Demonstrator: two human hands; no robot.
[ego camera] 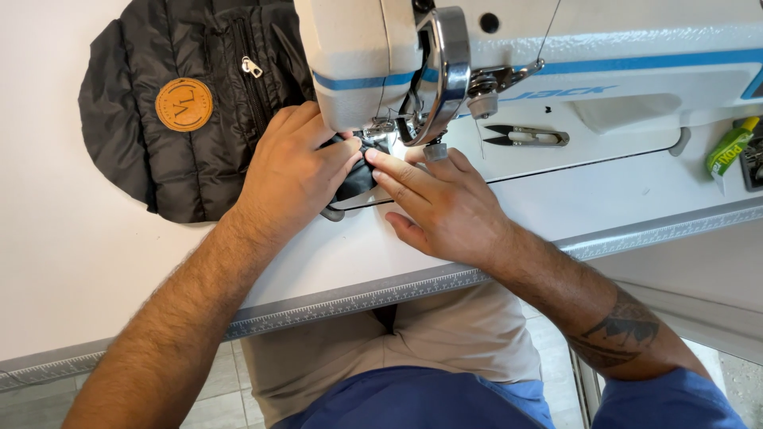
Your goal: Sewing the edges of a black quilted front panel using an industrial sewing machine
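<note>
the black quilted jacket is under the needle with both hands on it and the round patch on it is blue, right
Not quite: the round patch is orange-tan, not blue, as the head view shows. The rest holds: the black quilted jacket lies under the needle, with the left hand and right hand pressing it.

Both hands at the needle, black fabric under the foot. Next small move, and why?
Probably feed the black fabric a little further under the presser foot. Left hand presses it flat beside the foot, right hand fingertips pin its edge by the needle, so it looks lined up for stitching.
</note>
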